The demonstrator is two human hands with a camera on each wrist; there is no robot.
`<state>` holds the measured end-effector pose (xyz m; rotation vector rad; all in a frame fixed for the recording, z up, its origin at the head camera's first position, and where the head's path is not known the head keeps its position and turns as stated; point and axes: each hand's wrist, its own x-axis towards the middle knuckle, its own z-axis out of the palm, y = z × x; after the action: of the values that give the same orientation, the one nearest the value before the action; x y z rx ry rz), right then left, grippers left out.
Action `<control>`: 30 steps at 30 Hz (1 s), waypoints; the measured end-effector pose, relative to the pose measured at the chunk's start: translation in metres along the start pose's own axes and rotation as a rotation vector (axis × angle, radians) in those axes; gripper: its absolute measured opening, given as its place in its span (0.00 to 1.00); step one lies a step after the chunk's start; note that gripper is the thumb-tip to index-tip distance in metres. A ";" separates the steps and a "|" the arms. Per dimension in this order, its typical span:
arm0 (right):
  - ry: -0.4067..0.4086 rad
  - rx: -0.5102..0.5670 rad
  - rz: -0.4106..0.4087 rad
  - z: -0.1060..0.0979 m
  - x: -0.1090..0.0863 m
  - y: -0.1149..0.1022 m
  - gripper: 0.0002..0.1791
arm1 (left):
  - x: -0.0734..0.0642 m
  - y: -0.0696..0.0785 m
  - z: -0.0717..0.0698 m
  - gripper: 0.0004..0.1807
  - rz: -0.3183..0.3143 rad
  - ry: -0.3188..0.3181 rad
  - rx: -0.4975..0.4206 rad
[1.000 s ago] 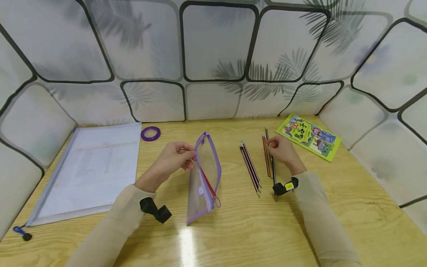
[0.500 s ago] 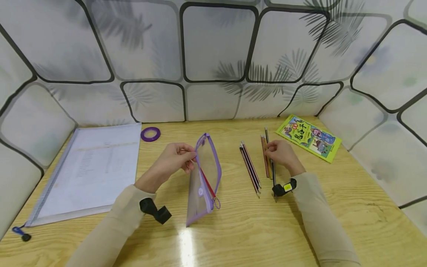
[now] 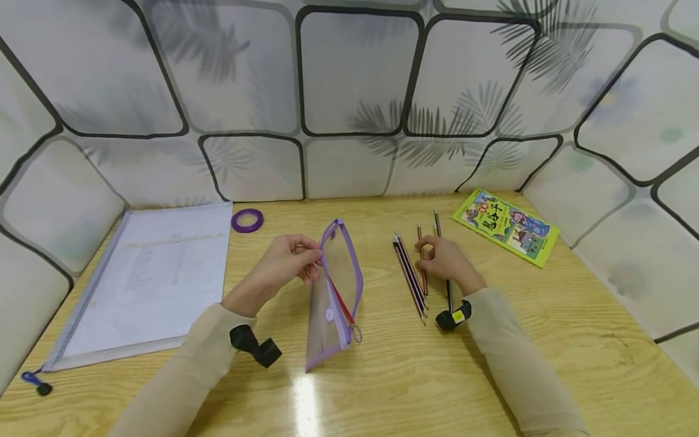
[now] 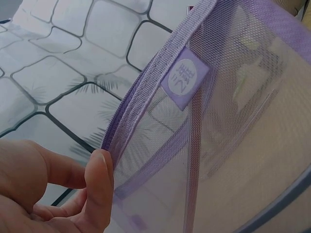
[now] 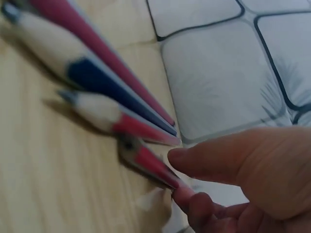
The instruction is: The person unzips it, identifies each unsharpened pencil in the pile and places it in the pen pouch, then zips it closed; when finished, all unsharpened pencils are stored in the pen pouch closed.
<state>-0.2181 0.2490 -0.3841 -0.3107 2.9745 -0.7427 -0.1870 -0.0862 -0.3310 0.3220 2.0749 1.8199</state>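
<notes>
Between the parted right fingers (image 5: 209,158), a red pencil (image 3: 425,282): likely light, stiff, smooth, apt to roll, best taken mid-shaft. Pinched at its rim between the left fingers (image 4: 99,179), a mesh pouch (image 3: 322,328), probably soft and limp.

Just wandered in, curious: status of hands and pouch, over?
Left hand holding edge of pouch; pouch open. Right hand at a reddish pencil, grip unclear. Other pencils close beside it.

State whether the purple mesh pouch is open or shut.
The pouch is open: in the head view, its purple edges stand well apart at the mouth, and the left hand pinches one of them.
</notes>
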 end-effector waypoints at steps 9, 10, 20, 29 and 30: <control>0.035 -0.066 0.052 0.008 -0.001 -0.014 0.19 | 0.000 0.000 0.001 0.11 -0.007 -0.007 0.004; 0.036 -0.065 0.061 0.007 -0.001 -0.015 0.20 | 0.000 0.000 0.000 0.11 -0.007 -0.007 0.001; 0.032 0.029 0.106 -0.001 -0.004 -0.020 0.26 | 0.000 0.001 0.001 0.11 -0.014 -0.003 0.002; -0.011 0.209 0.012 -0.014 -0.013 -0.042 0.21 | 0.000 -0.002 0.000 0.12 0.003 -0.005 0.004; -0.019 0.228 0.004 -0.015 -0.014 -0.045 0.21 | 0.000 -0.002 0.000 0.12 0.003 -0.003 0.004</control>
<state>-0.1979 0.2201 -0.3501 -0.2958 2.8344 -1.0592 -0.1869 -0.0866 -0.3334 0.3293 2.0775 1.8158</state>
